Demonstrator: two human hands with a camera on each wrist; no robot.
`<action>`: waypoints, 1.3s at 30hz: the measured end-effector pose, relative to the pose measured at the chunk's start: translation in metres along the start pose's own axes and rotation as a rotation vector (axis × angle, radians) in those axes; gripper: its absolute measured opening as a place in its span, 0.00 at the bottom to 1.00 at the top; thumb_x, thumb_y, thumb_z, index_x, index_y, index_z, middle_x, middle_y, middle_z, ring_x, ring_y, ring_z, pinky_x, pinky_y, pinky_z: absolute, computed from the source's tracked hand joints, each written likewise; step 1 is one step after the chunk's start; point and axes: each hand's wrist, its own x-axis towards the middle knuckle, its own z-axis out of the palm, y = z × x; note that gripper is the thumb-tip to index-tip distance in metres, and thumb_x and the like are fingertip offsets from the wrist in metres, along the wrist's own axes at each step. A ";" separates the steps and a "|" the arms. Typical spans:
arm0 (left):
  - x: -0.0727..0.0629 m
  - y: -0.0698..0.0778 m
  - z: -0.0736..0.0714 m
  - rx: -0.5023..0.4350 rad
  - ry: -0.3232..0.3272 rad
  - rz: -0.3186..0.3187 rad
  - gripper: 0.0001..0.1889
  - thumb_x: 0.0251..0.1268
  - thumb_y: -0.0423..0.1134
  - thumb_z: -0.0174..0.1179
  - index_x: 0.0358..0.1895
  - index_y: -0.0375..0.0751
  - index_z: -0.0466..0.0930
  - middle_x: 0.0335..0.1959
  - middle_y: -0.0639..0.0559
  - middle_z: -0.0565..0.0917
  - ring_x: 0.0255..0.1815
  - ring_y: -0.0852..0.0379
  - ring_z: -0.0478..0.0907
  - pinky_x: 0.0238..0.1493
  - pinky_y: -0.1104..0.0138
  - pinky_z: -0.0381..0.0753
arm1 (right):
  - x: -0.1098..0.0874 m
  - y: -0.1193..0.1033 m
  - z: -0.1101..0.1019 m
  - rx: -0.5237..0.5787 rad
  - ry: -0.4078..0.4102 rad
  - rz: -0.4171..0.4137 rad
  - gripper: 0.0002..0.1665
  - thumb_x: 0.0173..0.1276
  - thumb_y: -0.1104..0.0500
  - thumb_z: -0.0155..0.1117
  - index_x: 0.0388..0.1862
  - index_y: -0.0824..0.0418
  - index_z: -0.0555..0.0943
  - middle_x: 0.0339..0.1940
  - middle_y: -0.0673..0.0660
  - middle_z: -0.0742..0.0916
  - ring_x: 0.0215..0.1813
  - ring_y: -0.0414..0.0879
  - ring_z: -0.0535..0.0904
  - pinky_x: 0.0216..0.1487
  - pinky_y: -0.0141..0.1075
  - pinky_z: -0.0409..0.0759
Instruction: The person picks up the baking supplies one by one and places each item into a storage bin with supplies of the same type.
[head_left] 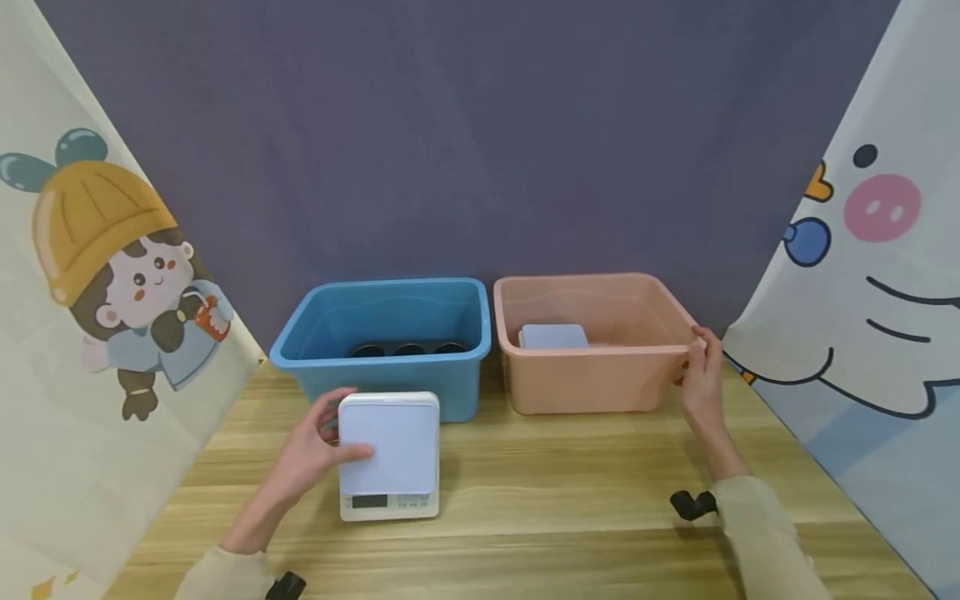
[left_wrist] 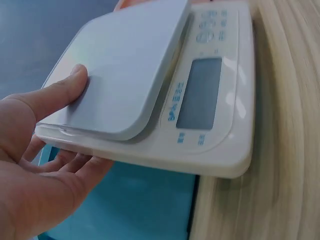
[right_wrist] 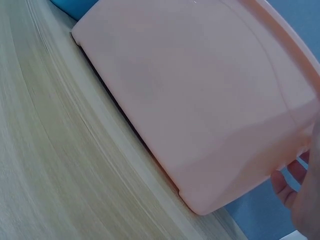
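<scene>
A white kitchen scale (head_left: 387,446) with a flat square platform and a small display stands tilted in front of the blue bin. My left hand (head_left: 311,446) grips its left side; the left wrist view shows the thumb on the platform and the other fingers underneath the scale (left_wrist: 120,60). My right hand (head_left: 703,375) holds the front right corner of the pink bin (head_left: 585,379), fingers at its rim. In the right wrist view, only part of that hand (right_wrist: 305,190) appears at the edge. A white box-like object (head_left: 553,336) lies inside the pink bin.
To the left of the pink bin stands a blue bin (head_left: 390,375) holding dark round-topped items (head_left: 409,350). Both bins are on a wood-grain table (head_left: 540,517), near a dark backdrop (head_left: 480,142). Printed cloths hang on both sides.
</scene>
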 end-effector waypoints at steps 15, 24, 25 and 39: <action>0.001 0.019 0.016 -0.020 0.036 0.024 0.46 0.47 0.36 0.78 0.71 0.46 0.62 0.58 0.38 0.76 0.48 0.44 0.82 0.42 0.63 0.83 | -0.002 0.007 0.001 -0.003 0.023 -0.041 0.26 0.83 0.47 0.35 0.75 0.51 0.60 0.39 0.44 0.69 0.38 0.41 0.69 0.28 0.29 0.74; 0.009 0.032 0.026 -0.062 0.050 0.037 0.46 0.46 0.37 0.79 0.71 0.50 0.64 0.61 0.41 0.75 0.50 0.43 0.81 0.42 0.61 0.84 | -0.004 -0.002 -0.001 0.011 -0.004 -0.026 0.26 0.83 0.49 0.35 0.75 0.54 0.59 0.39 0.47 0.70 0.38 0.43 0.69 0.28 0.27 0.73; 0.010 0.034 0.028 -0.064 0.050 0.041 0.46 0.46 0.37 0.79 0.71 0.51 0.64 0.61 0.41 0.74 0.50 0.43 0.81 0.42 0.61 0.84 | -0.006 -0.006 -0.002 0.016 -0.008 -0.029 0.26 0.83 0.50 0.35 0.75 0.56 0.60 0.38 0.49 0.71 0.37 0.44 0.69 0.28 0.26 0.73; 0.026 0.065 0.055 -0.138 0.049 0.116 0.44 0.47 0.34 0.78 0.69 0.57 0.66 0.62 0.45 0.75 0.50 0.45 0.82 0.43 0.60 0.85 | -0.013 -0.025 -0.004 0.016 -0.012 -0.082 0.26 0.84 0.53 0.36 0.74 0.62 0.61 0.37 0.52 0.71 0.36 0.45 0.70 0.27 0.26 0.73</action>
